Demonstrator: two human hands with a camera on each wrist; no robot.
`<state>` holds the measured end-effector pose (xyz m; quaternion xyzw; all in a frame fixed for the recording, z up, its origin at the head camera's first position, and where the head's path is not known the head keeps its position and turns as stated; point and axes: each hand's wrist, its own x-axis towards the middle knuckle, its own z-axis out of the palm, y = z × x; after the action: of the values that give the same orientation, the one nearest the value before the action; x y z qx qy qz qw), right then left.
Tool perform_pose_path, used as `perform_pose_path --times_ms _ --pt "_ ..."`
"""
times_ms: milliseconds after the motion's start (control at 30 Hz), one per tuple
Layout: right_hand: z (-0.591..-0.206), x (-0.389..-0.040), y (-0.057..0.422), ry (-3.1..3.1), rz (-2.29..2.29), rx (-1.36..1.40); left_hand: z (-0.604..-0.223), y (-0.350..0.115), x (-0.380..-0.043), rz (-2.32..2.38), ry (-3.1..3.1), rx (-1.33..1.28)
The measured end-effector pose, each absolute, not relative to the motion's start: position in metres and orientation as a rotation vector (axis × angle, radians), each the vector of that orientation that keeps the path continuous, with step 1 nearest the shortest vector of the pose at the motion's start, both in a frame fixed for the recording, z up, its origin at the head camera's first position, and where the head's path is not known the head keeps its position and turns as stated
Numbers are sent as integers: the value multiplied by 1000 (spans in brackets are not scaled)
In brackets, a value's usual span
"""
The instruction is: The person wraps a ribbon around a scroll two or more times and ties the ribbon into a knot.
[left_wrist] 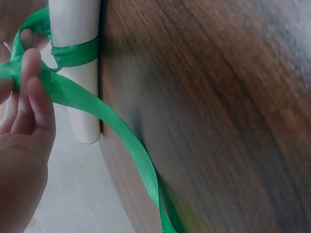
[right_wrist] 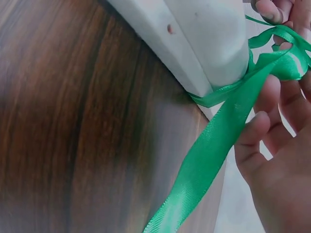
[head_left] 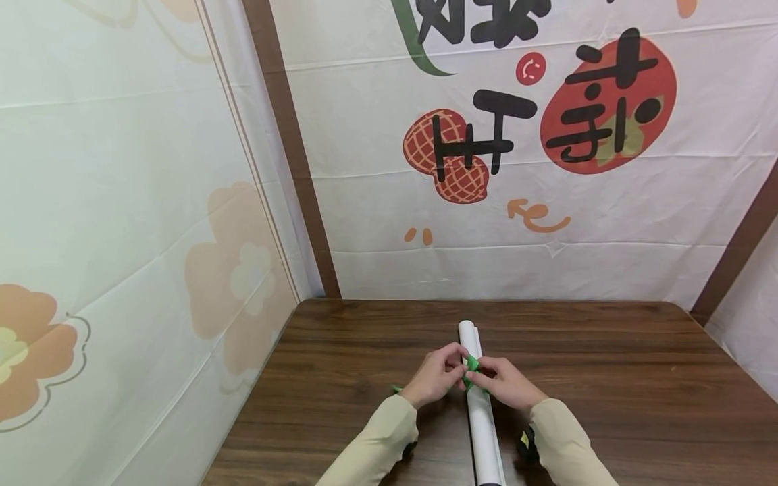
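Note:
A long white paper roll (head_left: 483,425) lies on the table, pointing away from me. Green ribbon (left_wrist: 77,54) is wrapped around it near its far part, with loops above the roll. My left hand (head_left: 434,373) pinches the ribbon on the left side, and one tail hangs down to the table in the left wrist view. From the right, my right hand (head_left: 507,383) pinches a loop of the ribbon (right_wrist: 214,141), whose other tail trails down past the fingers. Both hands meet just over the roll; the crossing of the ribbon is partly hidden by fingertips.
The dark wooden table (head_left: 340,344) extends around the roll. A black and yellow object (head_left: 526,444) sits by the right sleeve, partly covered. Printed white cloth (head_left: 377,277) hangs behind the table and along its left side.

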<state>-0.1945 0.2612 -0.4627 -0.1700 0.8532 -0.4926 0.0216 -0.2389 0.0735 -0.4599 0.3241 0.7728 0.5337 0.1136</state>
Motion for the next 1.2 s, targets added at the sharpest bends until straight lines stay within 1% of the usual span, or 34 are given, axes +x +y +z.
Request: perform_pose_path --times_ms 200,467,733,1200 --pt "-463 -196 261 2678 -1537 -511 -460 73 -238 1501 2336 993" --pt "-462 -194 260 2701 -1555 -387 -458 72 -238 1463 2365 1031" --pt "-464 -194 260 2684 -1567 -402 -455 72 -237 1549 2306 814" --pt "-464 -194 262 2672 -1575 -436 -457 68 -237 1513 2201 772"
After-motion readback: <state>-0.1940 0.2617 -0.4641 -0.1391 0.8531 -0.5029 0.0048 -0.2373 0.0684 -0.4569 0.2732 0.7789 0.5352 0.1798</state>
